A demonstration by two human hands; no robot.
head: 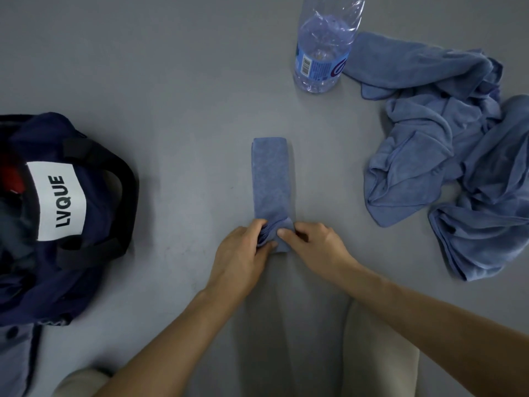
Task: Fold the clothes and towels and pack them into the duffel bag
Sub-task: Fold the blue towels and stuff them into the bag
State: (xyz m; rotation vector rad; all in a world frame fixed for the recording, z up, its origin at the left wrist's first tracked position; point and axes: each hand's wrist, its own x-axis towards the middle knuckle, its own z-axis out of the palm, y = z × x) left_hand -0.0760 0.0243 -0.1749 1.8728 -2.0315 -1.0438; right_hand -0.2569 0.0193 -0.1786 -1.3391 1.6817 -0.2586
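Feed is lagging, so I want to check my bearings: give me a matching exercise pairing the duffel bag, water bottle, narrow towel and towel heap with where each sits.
Things:
1. duffel bag
2. water bottle
3. narrow folded towel
4. crumpled towel heap

Places or states:
A. centre, near end held by left hand and right hand
B. far side, standing upright
C. left side
D. right side, unfolded

Pairs: 1-C, 2-B, 3-A, 4-D

One head-worn view looks steeply down, close above the grey floor [171, 81].
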